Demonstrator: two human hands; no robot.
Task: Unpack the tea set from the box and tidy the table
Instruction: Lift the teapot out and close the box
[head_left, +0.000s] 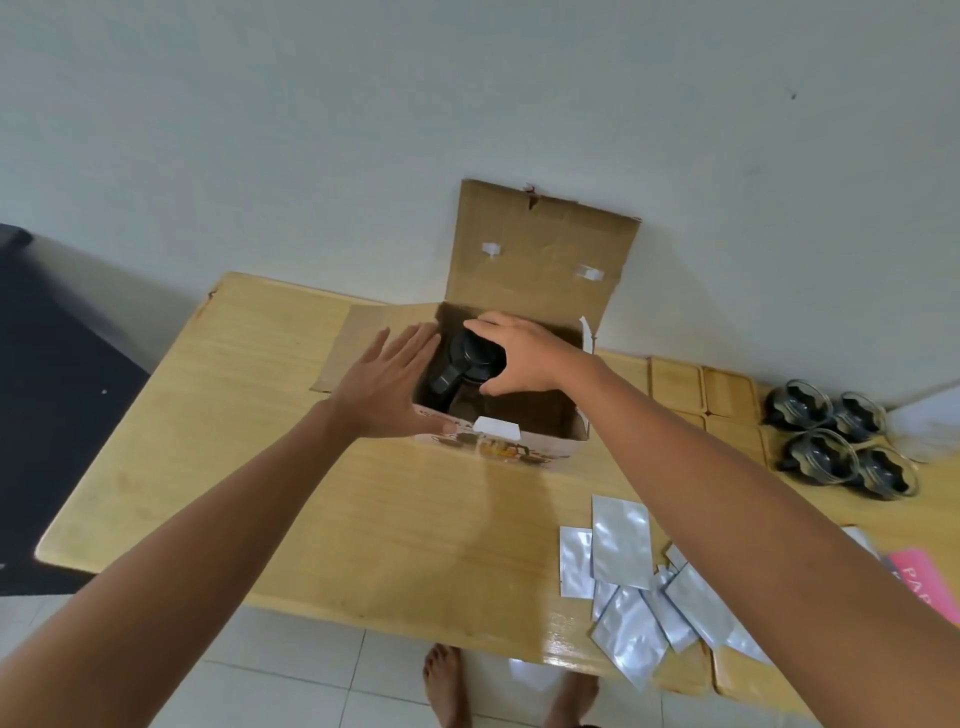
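Observation:
An open cardboard box (540, 441) stands at the middle back of the wooden table (291, 478), its lid flap up against the wall. Inside it is a teapot (467, 366) with a black lid and handle. My right hand (519, 356) grips the teapot's lid from above, fingers curled round it. My left hand (387, 382) is flat with fingers spread, resting against the box's left wall. Several glass cups (841, 441) with dark bases stand together at the right of the table.
Several silver foil packets (634, 582) lie scattered at the table's front right. Wooden trays or coasters (701, 389) lie between the box and the cups. A pink card (930, 582) is at the right edge. A dark cabinet (52, 405) stands left. My bare feet (447, 686) are below.

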